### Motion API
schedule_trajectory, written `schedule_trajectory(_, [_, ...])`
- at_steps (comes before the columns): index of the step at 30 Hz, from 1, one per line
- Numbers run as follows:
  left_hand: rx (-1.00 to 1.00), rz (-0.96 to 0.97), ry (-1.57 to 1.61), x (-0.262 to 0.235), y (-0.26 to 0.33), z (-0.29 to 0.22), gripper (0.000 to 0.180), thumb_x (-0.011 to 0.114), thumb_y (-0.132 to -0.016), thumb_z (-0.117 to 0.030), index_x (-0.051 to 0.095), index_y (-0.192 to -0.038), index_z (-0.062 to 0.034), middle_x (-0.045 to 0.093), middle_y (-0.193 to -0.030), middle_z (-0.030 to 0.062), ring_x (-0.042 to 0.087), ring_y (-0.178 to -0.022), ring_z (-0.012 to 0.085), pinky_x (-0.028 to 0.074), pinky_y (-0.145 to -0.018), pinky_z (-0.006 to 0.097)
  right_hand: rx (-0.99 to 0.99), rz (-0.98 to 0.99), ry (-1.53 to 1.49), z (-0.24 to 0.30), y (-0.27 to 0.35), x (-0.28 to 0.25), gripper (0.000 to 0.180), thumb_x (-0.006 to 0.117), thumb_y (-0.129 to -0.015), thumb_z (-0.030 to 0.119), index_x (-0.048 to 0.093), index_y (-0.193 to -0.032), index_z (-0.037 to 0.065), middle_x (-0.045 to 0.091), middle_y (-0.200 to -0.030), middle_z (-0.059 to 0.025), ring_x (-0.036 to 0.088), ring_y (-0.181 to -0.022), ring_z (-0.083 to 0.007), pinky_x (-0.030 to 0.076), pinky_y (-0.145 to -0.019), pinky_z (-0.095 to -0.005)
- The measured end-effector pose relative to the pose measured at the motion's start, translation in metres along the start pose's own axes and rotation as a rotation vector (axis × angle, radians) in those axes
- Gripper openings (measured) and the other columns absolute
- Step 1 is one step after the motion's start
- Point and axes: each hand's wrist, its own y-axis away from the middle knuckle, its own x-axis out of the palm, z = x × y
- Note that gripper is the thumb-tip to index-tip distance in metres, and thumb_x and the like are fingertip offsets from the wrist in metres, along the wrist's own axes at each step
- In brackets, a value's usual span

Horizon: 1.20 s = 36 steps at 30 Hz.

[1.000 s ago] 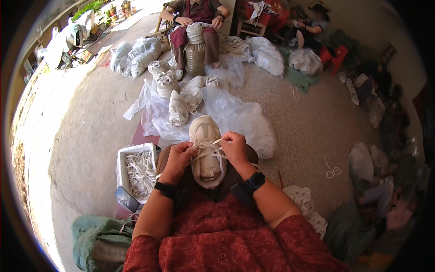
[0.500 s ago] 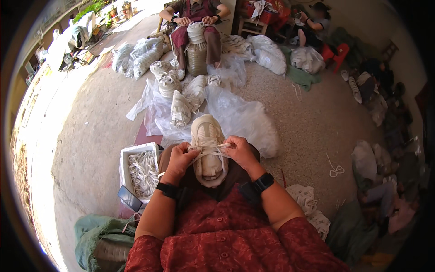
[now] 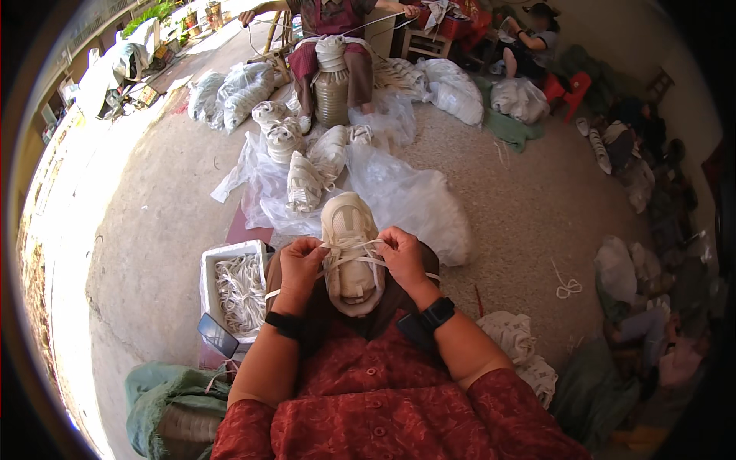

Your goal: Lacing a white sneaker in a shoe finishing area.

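A cream shoe (image 3: 349,230) rests on my lap, toe pointing away from me. A white lace (image 3: 354,257) crosses its upper. My left hand (image 3: 300,264) pinches the lace at the shoe's left side. My right hand (image 3: 402,257) pinches the lace at the right side. Both wrists wear dark bands. A loose lace end trails out past each hand.
A white box of laces (image 3: 239,285) stands by my left knee, a phone (image 3: 218,334) leaning against it. Several cream shoes on clear plastic bags (image 3: 307,169) lie ahead. A seated person (image 3: 333,46) works at the far side. Bags and clothes line the right wall.
My hands have slid a little down the shoe and pulled the lace tighter across it. The person opposite has spread their arms wide.
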Motion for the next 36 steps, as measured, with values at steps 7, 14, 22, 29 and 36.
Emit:
schedule_trajectory(7, [-0.054, 0.267, 0.177, -0.004, 0.007, -0.018, 0.025, 0.059, -0.089, -0.022, 0.061, -0.07, -0.0053, 0.058, -0.069, -0.003, 0.046, -0.062, 0.003, 0.037, -0.059, 0.02, 0.024, 0.32, 0.033, 0.012, -0.001, -0.008, 0.012, 0.064, -0.077, 0.005, 0.056, -0.07, 0.001, 0.054, -0.061, -0.0015, 0.048, -0.058, -0.0075, 0.042, -0.056, -0.0254])
schedule_trajectory(14, [-0.183, 0.184, 0.121, 0.003, 0.009, -0.02, 0.026, 0.056, -0.089, -0.021, 0.054, -0.066, -0.01, 0.051, -0.062, -0.0057, 0.04, -0.054, 0.0032, 0.033, -0.051, 0.019, -0.027, 0.355, 0.338, 0.005, -0.009, -0.018, 0.023, 0.061, -0.082, 0.013, 0.054, -0.067, -0.003, 0.052, -0.057, -0.0059, 0.046, -0.056, -0.0107, 0.041, -0.055, -0.0279])
schedule_trajectory(22, [-0.114, 0.091, 0.103, -0.005, -0.001, 0.012, 0.017, 0.056, -0.082, -0.007, 0.054, -0.065, -0.0091, 0.054, -0.063, -0.0027, 0.044, -0.054, 0.0042, 0.036, -0.051, 0.019, 0.28, 0.335, -0.008, -0.001, -0.007, -0.028, 0.023, 0.058, -0.087, 0.019, 0.058, -0.069, 0.004, 0.055, -0.068, 0.0016, 0.043, -0.062, -0.0059, 0.036, -0.056, -0.0221])
schedule_trajectory(29, [-0.058, 0.027, 0.013, -0.001, 0.003, 0.009, 0.018, 0.058, -0.084, -0.01, 0.055, -0.066, -0.0073, 0.055, -0.064, -0.0021, 0.047, -0.056, 0.0045, 0.039, -0.053, 0.019, 0.276, 0.365, -0.263, 0.005, -0.003, -0.025, 0.016, 0.063, -0.081, 0.006, 0.052, -0.068, 0.005, 0.045, -0.062, 0.0052, 0.042, -0.061, -0.0027, 0.036, -0.056, -0.0188])
schedule_trajectory(36, [-0.051, 0.06, 0.077, -0.003, 0.006, 0.011, 0.019, 0.06, -0.086, -0.013, 0.055, -0.068, -0.0064, 0.055, -0.067, -0.0023, 0.046, -0.059, 0.0041, 0.038, -0.057, 0.019, 0.083, 0.059, -0.073, 0.008, -0.007, -0.01, 0.005, 0.06, -0.079, -0.002, 0.057, -0.076, 0.001, 0.057, -0.071, 0.0002, 0.051, -0.065, -0.0043, 0.042, -0.059, -0.0186])
